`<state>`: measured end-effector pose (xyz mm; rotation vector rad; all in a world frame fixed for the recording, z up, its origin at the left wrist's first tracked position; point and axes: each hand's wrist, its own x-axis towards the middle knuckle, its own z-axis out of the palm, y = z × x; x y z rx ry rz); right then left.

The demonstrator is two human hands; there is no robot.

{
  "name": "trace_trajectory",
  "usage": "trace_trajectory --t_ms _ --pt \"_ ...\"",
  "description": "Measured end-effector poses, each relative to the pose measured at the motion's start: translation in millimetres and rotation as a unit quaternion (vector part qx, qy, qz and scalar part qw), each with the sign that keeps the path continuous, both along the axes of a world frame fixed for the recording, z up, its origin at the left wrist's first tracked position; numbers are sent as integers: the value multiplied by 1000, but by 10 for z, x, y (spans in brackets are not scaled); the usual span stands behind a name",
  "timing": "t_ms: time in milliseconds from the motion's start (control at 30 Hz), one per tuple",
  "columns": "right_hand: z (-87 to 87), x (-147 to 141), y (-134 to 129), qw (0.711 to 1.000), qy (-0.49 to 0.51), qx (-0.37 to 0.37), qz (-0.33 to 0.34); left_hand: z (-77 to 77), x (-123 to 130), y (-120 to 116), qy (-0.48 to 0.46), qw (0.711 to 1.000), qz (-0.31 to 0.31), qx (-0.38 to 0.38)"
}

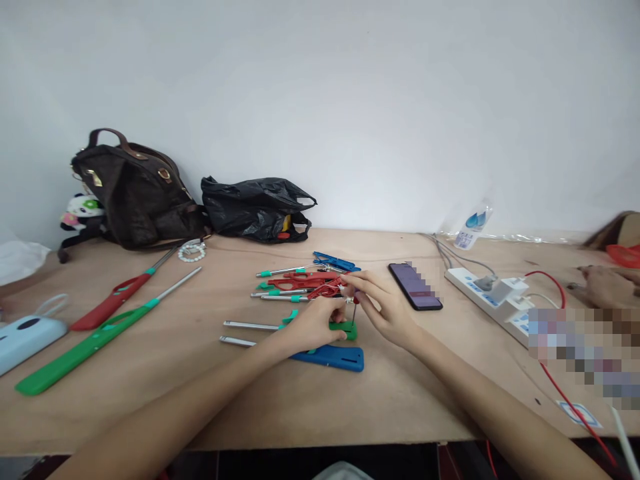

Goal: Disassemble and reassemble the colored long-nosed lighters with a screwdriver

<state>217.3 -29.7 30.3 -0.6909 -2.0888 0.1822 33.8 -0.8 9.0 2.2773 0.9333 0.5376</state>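
My left hand (325, 317) is closed on a green stick lighter (350, 330) lying on the table, its metal tube (250, 326) pointing left. My right hand (385, 307) grips a small screwdriver (355, 315) upright, its thin shaft reaching down to the green handle. The contact at the tip is too small to make out. Just nearer to me lies a blue stick lighter (340, 358), partly covered by my left forearm. Behind my hands is a pile of red lighter parts (300, 280) with metal tubes, and a blue lighter shell (336, 261) behind those.
On the left lie a red lighter (107, 301), a long green lighter (87, 348) and a light blue device (33, 340). A dark backpack (140, 200) and black plastic bag (255, 210) stand behind. Rightward are a phone (415, 287), a power strip (480, 297) and another person's hand (607, 287).
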Motion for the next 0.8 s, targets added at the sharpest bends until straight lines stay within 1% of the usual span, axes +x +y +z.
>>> trace_trajectory --t_ms 33,167,233,333,367,533,600,700,733,800 --pt "-9 -2 3 1000 8 0 -5 2 1 0 2 1000 1 1" --pt "-57 9 20 998 31 17 -56 15 4 0 9 1000 4 2" --pt "-46 15 17 998 25 7 -48 20 3 -2 6 1000 6 -1" --pt "-11 13 7 999 18 -26 -9 27 1 -8 5 1000 7 -3" --pt "-7 9 6 999 22 -27 -7 29 2 -11 6 1000 7 -2" --pt "-41 -7 7 998 34 21 -57 27 5 -13 16 1000 10 2" --pt "-34 -8 1 999 19 17 -45 21 4 -9 13 1000 10 0" --pt "-16 -10 -6 1000 12 -11 -1 11 2 -3 2 1000 0 1" --pt "-17 -11 -5 1000 17 -14 4 7 1 -2 2 1000 -1 2" --pt "-31 -10 2 999 30 -4 -12 1 -1 0 8 1000 3 3"
